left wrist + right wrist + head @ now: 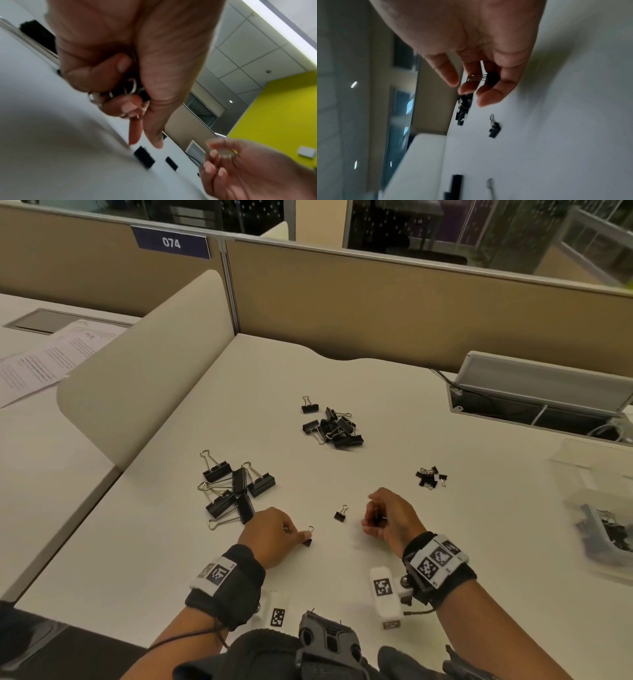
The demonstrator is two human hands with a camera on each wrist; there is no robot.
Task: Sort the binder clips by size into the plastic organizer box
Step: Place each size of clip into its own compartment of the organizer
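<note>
I can't count the clips (132, 86) bunched inside my left grip (270, 530); the organizer box (596, 529), far right of my right grip (387, 517), is blurred and edge-cropped.

Black binder clips with silver wire handles lie sorted on the desk: large clips (236, 489) at 9 o'clock, medium clips (334, 426) at 12, tiny clips (430, 477) at 2. The clear organizer box (596, 508), partly filled, sits at 3.

You're in an open-plan office: a white desk (342, 371) walled by tan fabric partitions (411, 302), a blue plate reading 074 (171, 242) far left, printed papers (44, 361) on the neighbouring desk, a cable tray (534, 402) far right
</note>
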